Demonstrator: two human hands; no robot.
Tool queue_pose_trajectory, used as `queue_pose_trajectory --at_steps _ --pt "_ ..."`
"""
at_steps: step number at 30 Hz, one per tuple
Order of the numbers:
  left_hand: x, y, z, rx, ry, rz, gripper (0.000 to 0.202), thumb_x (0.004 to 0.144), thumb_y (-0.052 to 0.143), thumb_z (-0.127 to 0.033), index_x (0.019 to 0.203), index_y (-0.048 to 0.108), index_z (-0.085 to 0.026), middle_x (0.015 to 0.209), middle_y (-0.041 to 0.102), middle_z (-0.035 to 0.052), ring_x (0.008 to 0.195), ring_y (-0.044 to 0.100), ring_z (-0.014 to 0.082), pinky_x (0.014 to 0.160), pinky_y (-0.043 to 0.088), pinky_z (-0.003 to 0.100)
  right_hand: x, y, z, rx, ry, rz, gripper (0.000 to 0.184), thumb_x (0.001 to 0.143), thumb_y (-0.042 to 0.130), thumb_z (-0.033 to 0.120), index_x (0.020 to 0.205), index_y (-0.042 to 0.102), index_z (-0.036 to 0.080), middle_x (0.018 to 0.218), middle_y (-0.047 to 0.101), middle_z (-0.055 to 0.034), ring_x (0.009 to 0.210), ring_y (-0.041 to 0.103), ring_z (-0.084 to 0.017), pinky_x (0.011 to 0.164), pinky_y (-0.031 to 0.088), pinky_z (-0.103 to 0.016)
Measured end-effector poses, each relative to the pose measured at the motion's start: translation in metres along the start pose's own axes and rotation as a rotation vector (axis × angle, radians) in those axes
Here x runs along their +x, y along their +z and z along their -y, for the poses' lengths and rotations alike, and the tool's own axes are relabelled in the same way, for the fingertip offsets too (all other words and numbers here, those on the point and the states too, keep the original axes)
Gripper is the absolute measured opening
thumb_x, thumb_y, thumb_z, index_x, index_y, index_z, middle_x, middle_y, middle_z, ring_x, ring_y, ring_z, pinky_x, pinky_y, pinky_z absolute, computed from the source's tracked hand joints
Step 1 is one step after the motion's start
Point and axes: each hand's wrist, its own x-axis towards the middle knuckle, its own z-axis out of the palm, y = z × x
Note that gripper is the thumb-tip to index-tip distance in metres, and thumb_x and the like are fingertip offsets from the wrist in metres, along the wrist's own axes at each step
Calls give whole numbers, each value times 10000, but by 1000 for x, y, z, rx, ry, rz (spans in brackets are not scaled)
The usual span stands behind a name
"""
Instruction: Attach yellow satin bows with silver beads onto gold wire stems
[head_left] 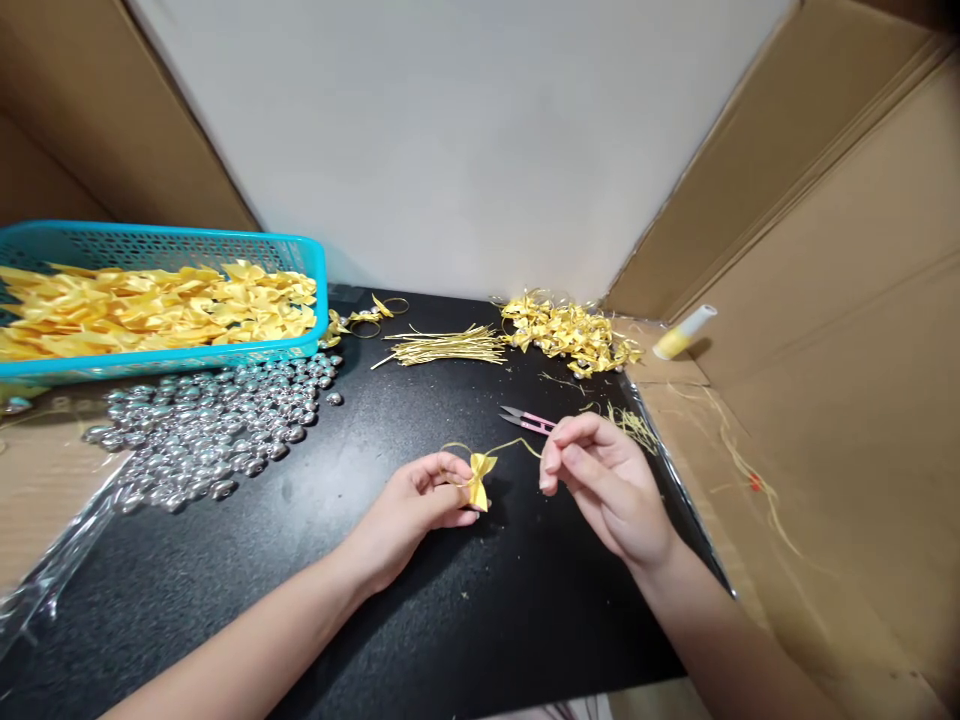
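My left hand pinches a small yellow ribbon bow between thumb and fingers, above the black tabletop. A thin gold cord runs from the bow over to my right hand, whose thumb and fingers are closed on its end. Part of the cord also loops up behind my left fingers. Just beyond my right hand lie thread snips with pink handles, partly hidden by the fingers. Whether a bead sits behind the bow I cannot tell.
A blue basket of yellow bows stands at the left, with many silver beads before it. Gold cords lie at the back, beside a heap of finished-looking bows. Cord scraps and a thread spool are at the right.
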Motion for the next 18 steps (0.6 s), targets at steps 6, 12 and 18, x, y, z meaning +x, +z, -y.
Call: queue_pose_trajectory --at_steps 6,12,18 --pt "-2 3 -3 103 33 3 181 654 686 -206 821 639 -153 682 635 -28 620 551 80 591 411 185 1 -3 -3 -8 5 23 50 819 697 264 826 676 219 700 657 18 583 624 -98 567 544 -227" --pt "-2 3 -3 139 3 43 268 670 763 -343 819 660 -144 675 643 -8 623 564 103 629 444 226 0 0 -4 -30 19 18 77 811 705 280 810 668 212 680 659 17 566 622 -106 560 545 -240" --pt "-1 3 -3 239 77 23 247 659 768 -330 772 668 -135 691 674 14 621 586 110 643 470 239 -1 -1 -2 -21 6 30 27 823 695 245 829 688 219 672 667 21 553 625 -94 545 538 -218"
